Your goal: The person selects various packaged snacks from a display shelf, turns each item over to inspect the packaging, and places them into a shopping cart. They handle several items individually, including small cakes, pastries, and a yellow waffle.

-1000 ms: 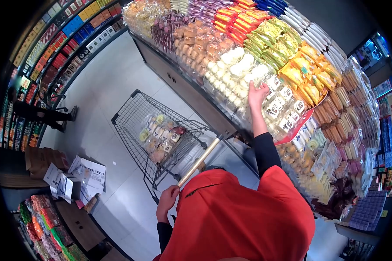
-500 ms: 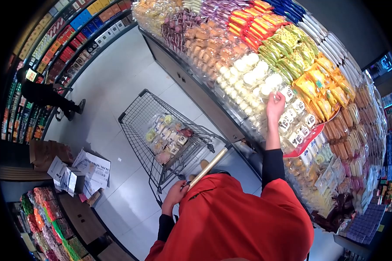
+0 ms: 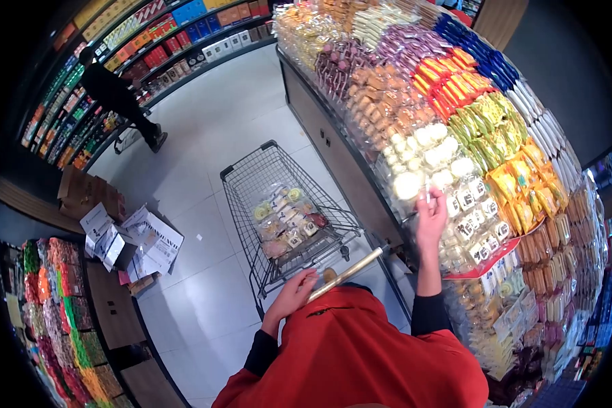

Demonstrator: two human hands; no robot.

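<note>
My right hand point(image 3: 431, 214) reaches over the display of wrapped sweets, its fingers pinched at the edge of a clear packet with a round white pastry point(image 3: 408, 185) in it. Beside that hand lie white packets with black print point(image 3: 470, 228) and other white pastries point(image 3: 442, 153). By the left end of the gold-coloured cart handle point(image 3: 347, 274), my left hand point(image 3: 296, 291) has its fingers stretched out, not wrapped round the bar. Several clear packs of pastries point(image 3: 289, 221) lie in the wire shopping cart point(image 3: 248, 197) in front of me.
A person in dark clothes point(image 3: 119, 95) stands by the curved shelves at the far left. Torn cardboard boxes point(image 3: 153, 241) lie on the floor, near a stand of colourful packets point(image 3: 64, 306). The display's dark side panel point(image 3: 319, 129) runs along the cart's right.
My right hand has drawn back from the pile with a white pastry packet at its fingertips. My left hand has loosened from the cart handle. The view has shifted, and the person has turned or stepped.
</note>
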